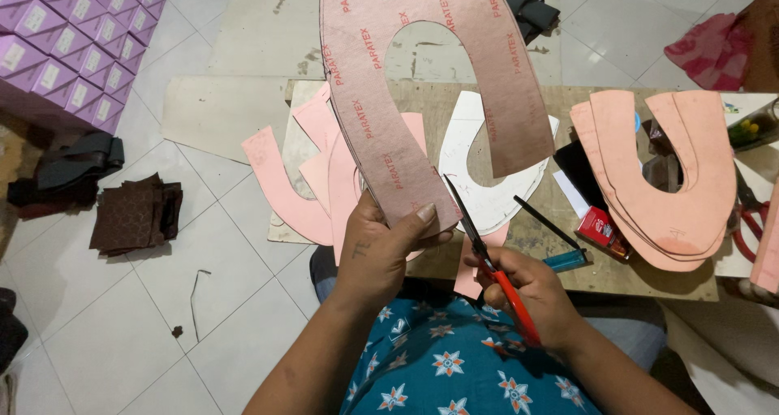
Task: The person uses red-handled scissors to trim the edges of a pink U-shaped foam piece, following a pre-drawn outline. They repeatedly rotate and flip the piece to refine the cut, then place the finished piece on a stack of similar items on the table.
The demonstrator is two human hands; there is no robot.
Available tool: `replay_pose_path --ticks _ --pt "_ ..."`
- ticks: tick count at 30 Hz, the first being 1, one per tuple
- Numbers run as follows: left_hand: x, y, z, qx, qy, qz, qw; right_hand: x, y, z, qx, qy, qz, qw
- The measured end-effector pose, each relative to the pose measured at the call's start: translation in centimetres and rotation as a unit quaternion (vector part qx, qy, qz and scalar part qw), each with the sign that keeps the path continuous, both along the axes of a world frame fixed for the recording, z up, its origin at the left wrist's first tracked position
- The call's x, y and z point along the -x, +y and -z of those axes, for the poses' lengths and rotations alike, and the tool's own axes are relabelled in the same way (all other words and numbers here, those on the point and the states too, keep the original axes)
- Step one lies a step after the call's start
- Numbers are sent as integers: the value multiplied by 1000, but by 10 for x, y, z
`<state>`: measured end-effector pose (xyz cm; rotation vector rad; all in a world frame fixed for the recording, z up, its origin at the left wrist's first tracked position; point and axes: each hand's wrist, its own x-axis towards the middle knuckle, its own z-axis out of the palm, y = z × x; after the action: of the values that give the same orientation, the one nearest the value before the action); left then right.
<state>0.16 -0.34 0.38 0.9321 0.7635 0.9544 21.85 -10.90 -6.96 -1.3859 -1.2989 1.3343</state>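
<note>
My left hand (381, 249) grips the lower end of a large brownish-pink horseshoe-shaped board piece (422, 66) and holds it upright in front of me. My right hand (527, 289) holds red-handled scissors (487, 261), their dark blades pointing up and touching the piece's lower edge beside my left thumb. A white horseshoe-shaped template (495, 196) lies on the low wooden board (568, 103) behind the held piece. Light pink cut pieces (300, 196) lie to the left, partly over the board's edge.
A stack of pink horseshoe pieces (673, 212) lies at the right, with a small red box (600, 224), a black pencil (544, 220) and a blue lighter (565, 260) nearby. Purple boxes (73, 34) are stacked at upper left. Dark brown fabric pieces (134, 212) sit on the tiled floor.
</note>
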Motion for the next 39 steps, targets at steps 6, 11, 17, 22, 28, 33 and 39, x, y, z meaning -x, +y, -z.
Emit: replay_pose_path --ticks 6,11,17,22,28,33,39 --pt "0 0 2 -7 -17 6 1000 0 0 -2 48 -16 18 999" --pt "0 2 5 -2 -19 10 1000 -2 -1 1 -20 -20 1 1000" --pt "-1 1 7 1 -36 11 999 -4 0 3 -14 -7 4 1000" --pt "-2 2 9 7 -33 8 999 -3 0 4 14 -11 22 1000" --pt "-1 1 10 -5 -27 13 1000 1 1 -1 98 -33 61 993" --pt "-2 0 9 -1 -24 12 1000 4 6 -2 66 -37 19 997" --pt "0 -1 9 -12 -32 18 999 2 2 -1 38 -29 8 999"
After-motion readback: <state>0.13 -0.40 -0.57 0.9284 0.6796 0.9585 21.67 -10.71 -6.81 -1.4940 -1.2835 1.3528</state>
